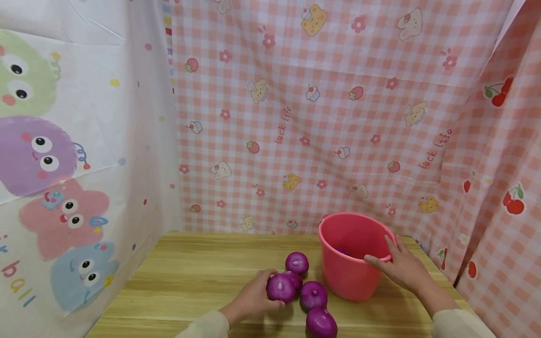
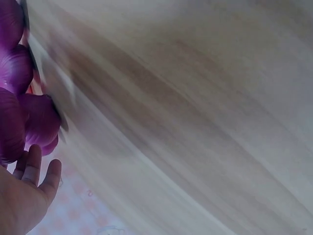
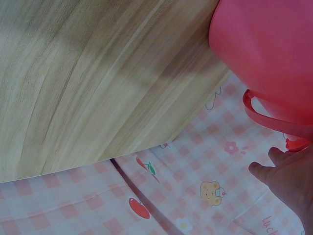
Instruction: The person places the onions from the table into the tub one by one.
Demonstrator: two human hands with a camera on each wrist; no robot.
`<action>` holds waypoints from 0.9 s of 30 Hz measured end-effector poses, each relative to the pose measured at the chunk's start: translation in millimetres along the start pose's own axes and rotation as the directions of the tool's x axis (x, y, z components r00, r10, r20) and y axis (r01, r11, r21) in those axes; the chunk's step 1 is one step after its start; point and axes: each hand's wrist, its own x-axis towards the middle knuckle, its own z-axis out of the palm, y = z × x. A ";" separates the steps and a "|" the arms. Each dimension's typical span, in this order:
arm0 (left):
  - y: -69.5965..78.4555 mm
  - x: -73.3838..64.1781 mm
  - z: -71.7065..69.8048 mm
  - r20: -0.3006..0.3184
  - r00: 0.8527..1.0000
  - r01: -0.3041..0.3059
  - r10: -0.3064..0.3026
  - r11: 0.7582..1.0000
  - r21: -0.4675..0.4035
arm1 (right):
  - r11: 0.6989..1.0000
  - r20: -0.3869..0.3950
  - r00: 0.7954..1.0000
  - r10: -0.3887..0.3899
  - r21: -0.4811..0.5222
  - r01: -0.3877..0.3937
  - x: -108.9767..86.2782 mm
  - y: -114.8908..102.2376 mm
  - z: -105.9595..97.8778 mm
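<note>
In the head view my left hand (image 1: 255, 295) holds a purple onion (image 1: 281, 288) at the table's middle, thumb on the near side and fingers round its left and far side. Close by lie more purple onions: one behind it (image 1: 297, 263), one partly hidden by the held one (image 1: 294, 279), one to the right (image 1: 314, 296) and one nearest me (image 1: 322, 323). My right hand (image 1: 403, 265) grips the right rim of a pink bucket (image 1: 352, 277), thumb over the near edge. Something purple (image 1: 341, 251) shows inside; the bucket's bottom is hidden.
The wooden table (image 1: 190, 272) ends at a pink checked cloth (image 1: 270, 141) behind and on the right. A white cartoon cloth (image 1: 139, 188) hangs on the left. A red handle (image 3: 274, 121) hangs on the bucket's side in the right wrist view.
</note>
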 end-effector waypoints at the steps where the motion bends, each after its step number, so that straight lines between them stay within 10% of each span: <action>1: 0.9 0.2 -1.0 -0.003 1.000 0.004 -0.004 1.000 -0.008 | 1.000 0.001 1.000 0.000 0.002 0.000 -0.2 -0.2 0.1; 27: 24.7 34.8 -29.9 -0.057 0.998 -0.006 0.004 0.999 -0.035 | 0.999 -0.032 0.999 -0.040 -0.002 0.040 1.4 -3.6 3.2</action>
